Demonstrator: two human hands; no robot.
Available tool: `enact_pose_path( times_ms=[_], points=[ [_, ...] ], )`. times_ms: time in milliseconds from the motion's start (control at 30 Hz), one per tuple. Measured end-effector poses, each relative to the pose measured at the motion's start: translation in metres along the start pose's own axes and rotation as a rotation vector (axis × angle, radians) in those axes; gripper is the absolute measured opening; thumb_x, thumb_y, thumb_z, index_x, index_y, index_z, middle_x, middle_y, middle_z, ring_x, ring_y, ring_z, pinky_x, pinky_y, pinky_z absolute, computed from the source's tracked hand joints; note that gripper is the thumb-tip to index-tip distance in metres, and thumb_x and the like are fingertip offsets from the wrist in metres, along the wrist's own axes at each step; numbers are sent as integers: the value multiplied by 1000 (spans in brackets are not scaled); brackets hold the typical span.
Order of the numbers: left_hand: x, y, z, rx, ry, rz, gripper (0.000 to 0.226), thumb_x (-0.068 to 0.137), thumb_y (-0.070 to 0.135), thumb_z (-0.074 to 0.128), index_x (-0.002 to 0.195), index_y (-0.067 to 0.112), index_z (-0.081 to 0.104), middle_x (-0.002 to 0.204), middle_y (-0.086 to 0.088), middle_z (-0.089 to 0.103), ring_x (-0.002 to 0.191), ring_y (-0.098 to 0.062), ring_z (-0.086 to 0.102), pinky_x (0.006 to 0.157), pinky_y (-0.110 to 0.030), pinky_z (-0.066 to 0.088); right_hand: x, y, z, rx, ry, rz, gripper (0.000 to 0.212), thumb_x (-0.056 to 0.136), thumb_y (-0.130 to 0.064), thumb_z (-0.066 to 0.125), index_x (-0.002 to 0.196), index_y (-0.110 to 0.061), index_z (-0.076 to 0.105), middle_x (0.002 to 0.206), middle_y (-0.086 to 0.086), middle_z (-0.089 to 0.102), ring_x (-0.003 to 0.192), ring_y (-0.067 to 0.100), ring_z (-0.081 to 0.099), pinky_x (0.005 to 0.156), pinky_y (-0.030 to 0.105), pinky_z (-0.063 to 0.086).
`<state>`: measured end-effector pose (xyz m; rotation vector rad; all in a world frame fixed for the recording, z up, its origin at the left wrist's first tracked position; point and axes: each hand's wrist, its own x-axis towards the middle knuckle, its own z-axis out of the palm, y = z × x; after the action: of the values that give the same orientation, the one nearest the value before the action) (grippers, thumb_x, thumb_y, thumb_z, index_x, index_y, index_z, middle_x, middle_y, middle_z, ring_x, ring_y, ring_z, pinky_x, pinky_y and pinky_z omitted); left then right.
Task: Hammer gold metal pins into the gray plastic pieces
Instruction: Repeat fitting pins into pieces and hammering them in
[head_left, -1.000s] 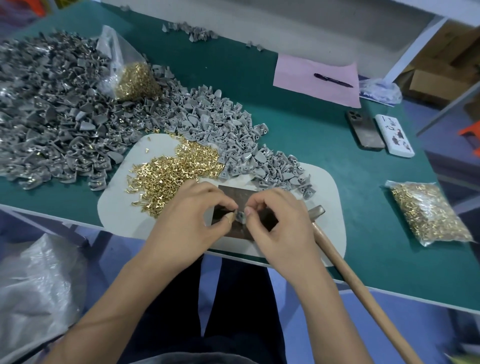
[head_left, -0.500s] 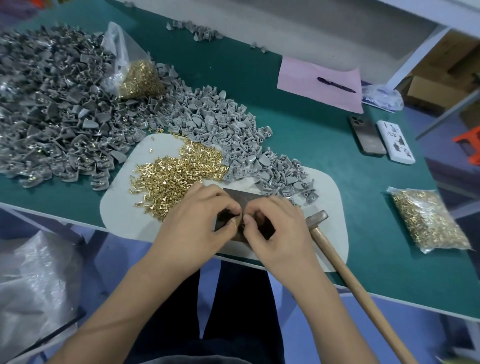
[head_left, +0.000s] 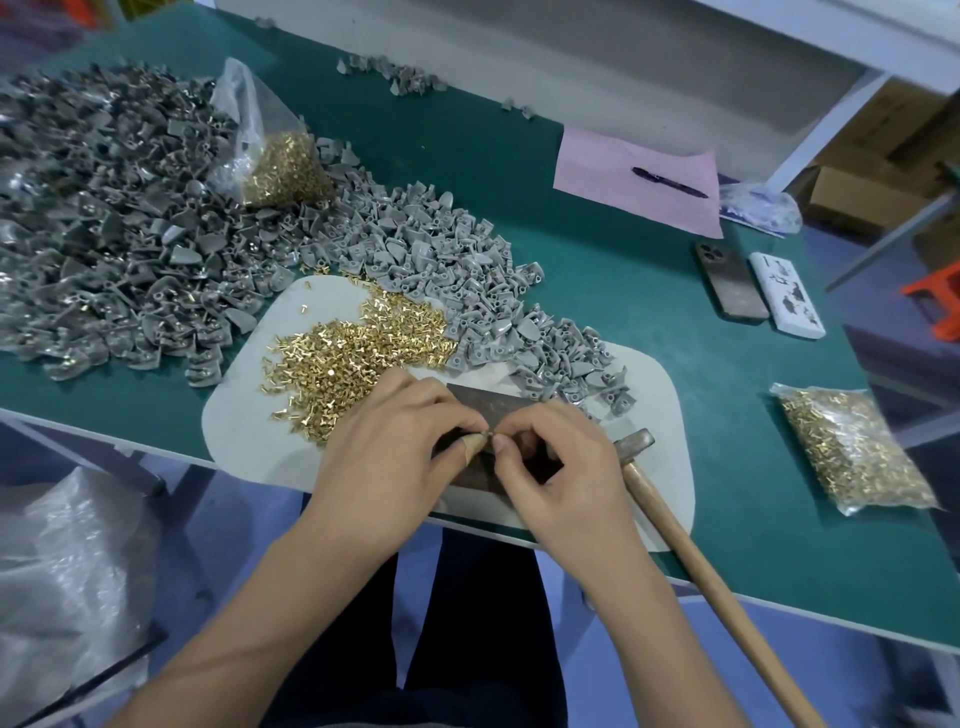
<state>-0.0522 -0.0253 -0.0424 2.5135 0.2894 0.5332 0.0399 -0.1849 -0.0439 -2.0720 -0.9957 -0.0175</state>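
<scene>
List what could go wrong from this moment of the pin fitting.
1. Both hands, left hand and right hand, pinch something tiny over the metal block; a pin could slip and be lost among the loose gold pins.
2. The hammer lies at the table edge, its handle overhanging; an elbow knock could probably drop it.
3. Fingertips sit where the hammer strikes; a mistimed blow might hit them.
</scene>
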Motion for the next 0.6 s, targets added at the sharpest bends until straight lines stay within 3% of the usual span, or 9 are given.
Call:
enact_pose_path(
  times_ms=[100,233,433,600],
  points=[
    [2,0,2,8,22,5,10,86,41,70,92,36,76,85,20,61,92,-7,44,62,-11,26,2,2,-2,-42,13,-6,12,86,-10,71,83,-21,67,75,-8,57,78,18,55,72,42,46],
    [8,0,5,55,50,19,10,86,40,70,93,35,76,85,19,61,91,-10,45,60,-25,32,17,2,-8,-179,-37,-59,7,82,-12,70,81,-18,68,69,-8,50,72,17,51,71,44,47],
    [17,-3,12,51,58,28,13,87,41,71,97,34,77,88,17,63,91,-13,48,61,-30,40,32,-1,-19,-275,-102,-113,2,82,-16,70,84,-17,71,65,-9,49,69,15,49,71,42,48],
    [18,-5,12,96,73,41,14,85,43,75,97,36,76,86,17,63,90,-12,46,58,-27,30,37,-5,-24,-339,-176,-130,6,85,-17,70,89,-18,74,65,-9,52,70,16,52,70,39,48]
  ],
)
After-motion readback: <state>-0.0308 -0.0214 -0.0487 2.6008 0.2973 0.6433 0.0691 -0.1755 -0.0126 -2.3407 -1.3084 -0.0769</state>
